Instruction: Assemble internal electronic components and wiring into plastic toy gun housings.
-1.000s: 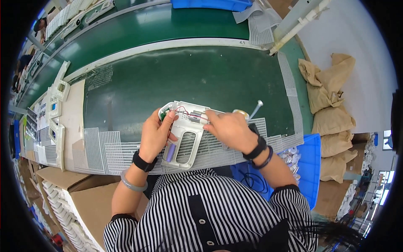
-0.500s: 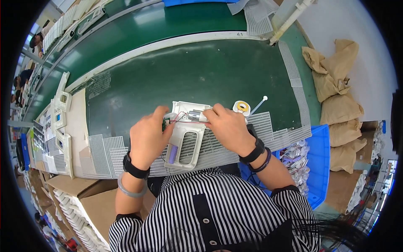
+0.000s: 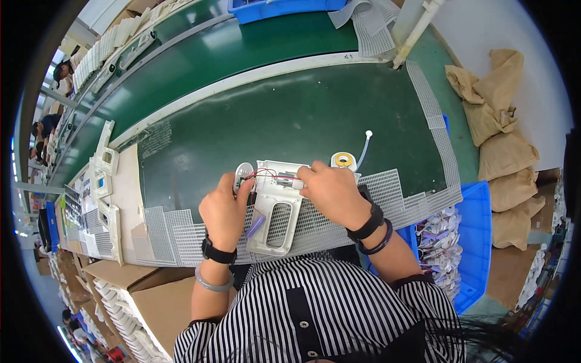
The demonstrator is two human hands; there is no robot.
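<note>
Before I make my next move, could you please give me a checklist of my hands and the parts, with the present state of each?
1. White shell open side up: ok.
2. Left hand holding the rounded white piece: ok.
3. Rounded piece fitted into the shell: not ok; it is held outside, at the shell's left.
4. Right hand gripping the silver cylinder firmly: cannot tell; the fingers are at its right end.
5. Thin wires tucked flat: not ok; they arch loosely between the hands.
6. Purple cylinder seated in the handle: cannot tell; it lies slanted by the handle's left side.
</note>
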